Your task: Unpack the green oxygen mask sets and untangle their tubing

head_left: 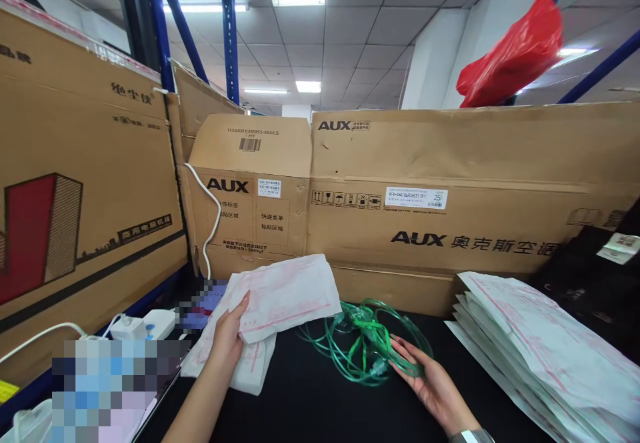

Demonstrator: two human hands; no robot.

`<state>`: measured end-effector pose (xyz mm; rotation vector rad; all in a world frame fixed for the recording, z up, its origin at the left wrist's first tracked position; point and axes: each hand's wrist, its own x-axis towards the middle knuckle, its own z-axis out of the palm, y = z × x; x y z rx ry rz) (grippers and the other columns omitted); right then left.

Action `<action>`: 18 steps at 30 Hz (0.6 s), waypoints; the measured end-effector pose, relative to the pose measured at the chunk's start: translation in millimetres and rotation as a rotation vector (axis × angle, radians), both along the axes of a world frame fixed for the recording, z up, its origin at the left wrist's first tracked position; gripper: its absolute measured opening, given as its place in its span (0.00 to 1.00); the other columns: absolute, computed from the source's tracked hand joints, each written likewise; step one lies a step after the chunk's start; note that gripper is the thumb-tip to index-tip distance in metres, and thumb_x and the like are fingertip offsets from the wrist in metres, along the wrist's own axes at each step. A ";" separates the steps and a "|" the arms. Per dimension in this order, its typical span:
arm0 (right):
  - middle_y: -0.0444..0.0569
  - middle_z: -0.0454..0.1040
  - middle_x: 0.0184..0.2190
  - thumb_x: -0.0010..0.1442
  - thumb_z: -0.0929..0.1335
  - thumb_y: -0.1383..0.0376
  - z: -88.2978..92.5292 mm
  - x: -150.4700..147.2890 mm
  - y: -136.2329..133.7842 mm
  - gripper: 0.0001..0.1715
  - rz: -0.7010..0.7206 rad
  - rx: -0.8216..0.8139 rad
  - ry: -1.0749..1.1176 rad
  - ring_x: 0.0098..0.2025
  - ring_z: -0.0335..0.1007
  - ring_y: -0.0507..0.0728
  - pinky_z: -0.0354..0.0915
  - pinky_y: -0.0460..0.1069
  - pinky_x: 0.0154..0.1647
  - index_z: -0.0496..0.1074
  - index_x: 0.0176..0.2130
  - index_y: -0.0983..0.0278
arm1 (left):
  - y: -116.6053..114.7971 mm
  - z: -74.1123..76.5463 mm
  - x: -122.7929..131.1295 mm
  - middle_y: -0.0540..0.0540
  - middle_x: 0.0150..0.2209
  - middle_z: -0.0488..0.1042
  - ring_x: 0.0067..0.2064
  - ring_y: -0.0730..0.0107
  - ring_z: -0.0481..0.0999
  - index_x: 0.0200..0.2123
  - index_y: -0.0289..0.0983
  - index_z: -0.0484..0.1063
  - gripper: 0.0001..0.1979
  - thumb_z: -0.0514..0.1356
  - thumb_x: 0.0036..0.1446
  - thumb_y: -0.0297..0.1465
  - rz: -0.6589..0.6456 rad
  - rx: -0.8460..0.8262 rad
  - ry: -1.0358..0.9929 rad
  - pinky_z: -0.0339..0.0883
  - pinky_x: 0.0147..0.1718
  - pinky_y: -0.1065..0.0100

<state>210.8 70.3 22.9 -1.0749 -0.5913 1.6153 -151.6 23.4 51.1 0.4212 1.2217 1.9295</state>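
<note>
Our left hand (227,339) pinches white pouch (285,293). Our right hand (433,379) spread, palm up, fingertips touching green tubing (363,339) lying between hands. Risks we see: loose loops snag fingers and tangle; pouch slips.

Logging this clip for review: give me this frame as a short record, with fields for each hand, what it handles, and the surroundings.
view: head camera, over a black table
left hand: grips the edge of a white pouch with red print
right hand: palm up, open, touching coiled green tubing
right side: stack of pouches, same kind
behind: cardboard boxes marked AUX
left side: white power strip
upper right: red bag
</note>
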 end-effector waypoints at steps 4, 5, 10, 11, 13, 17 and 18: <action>0.55 0.78 0.31 0.54 0.65 0.76 -0.5 -6.5 -2.9 0.23 0.013 -0.032 -0.025 0.34 0.76 0.61 0.75 0.51 0.33 0.62 0.51 0.74 | -28.4 12.1 -11.4 0.42 0.43 0.76 0.48 0.58 0.73 0.46 0.35 0.71 0.17 0.60 0.51 0.31 0.183 0.030 0.180 0.65 0.49 0.55; 0.54 0.78 0.30 0.54 0.65 0.76 -0.2 -7.5 -3.6 0.23 0.016 -0.036 -0.025 0.34 0.76 0.60 0.74 0.51 0.34 0.62 0.50 0.74 | -38.7 14.6 -16.2 0.43 0.46 0.75 0.52 0.56 0.69 0.43 0.36 0.74 0.16 0.62 0.48 0.30 0.203 0.022 0.249 0.59 0.53 0.53; 0.55 0.78 0.30 0.52 0.67 0.75 0.2 -10.9 -5.6 0.23 0.070 -0.032 0.012 0.34 0.76 0.61 0.74 0.50 0.33 0.63 0.48 0.74 | -77.4 8.5 -44.2 0.58 0.57 0.64 0.63 0.60 0.48 0.42 0.52 0.74 0.27 0.49 0.45 0.19 -0.105 -0.172 1.439 0.31 0.60 0.49; 0.55 0.78 0.30 0.51 0.67 0.75 0.1 -11.3 -5.7 0.23 0.074 -0.031 0.013 0.34 0.76 0.61 0.74 0.50 0.32 0.64 0.48 0.74 | -80.3 3.6 -48.9 0.59 0.57 0.63 0.63 0.60 0.48 0.44 0.54 0.72 0.31 0.47 0.45 0.17 -0.136 -0.287 1.629 0.30 0.59 0.46; 0.55 0.78 0.29 0.50 0.68 0.74 -0.3 -12.0 -5.9 0.22 0.072 -0.032 0.011 0.33 0.76 0.60 0.74 0.49 0.31 0.64 0.46 0.74 | -82.7 -7.4 -56.2 0.58 0.57 0.62 0.63 0.58 0.50 0.47 0.56 0.69 0.35 0.45 0.42 0.15 -0.165 -0.485 1.827 0.31 0.58 0.42; 0.54 0.78 0.29 0.51 0.67 0.74 -0.3 -12.2 -6.4 0.18 0.079 -0.029 0.016 0.32 0.76 0.58 0.74 0.49 0.31 0.65 0.44 0.72 | -85.9 -23.8 -62.4 0.58 0.57 0.60 0.63 0.59 0.49 0.46 0.57 0.69 0.39 0.44 0.40 0.12 -0.275 -0.601 1.898 0.34 0.57 0.42; 0.54 0.78 0.29 0.52 0.67 0.74 -0.2 -12.1 -6.5 0.17 0.080 -0.028 0.015 0.32 0.76 0.58 0.73 0.48 0.31 0.65 0.44 0.72 | -87.8 -25.3 -62.6 0.59 0.58 0.58 0.63 0.59 0.46 0.47 0.57 0.68 0.39 0.44 0.40 0.12 -0.291 -0.614 1.873 0.35 0.57 0.41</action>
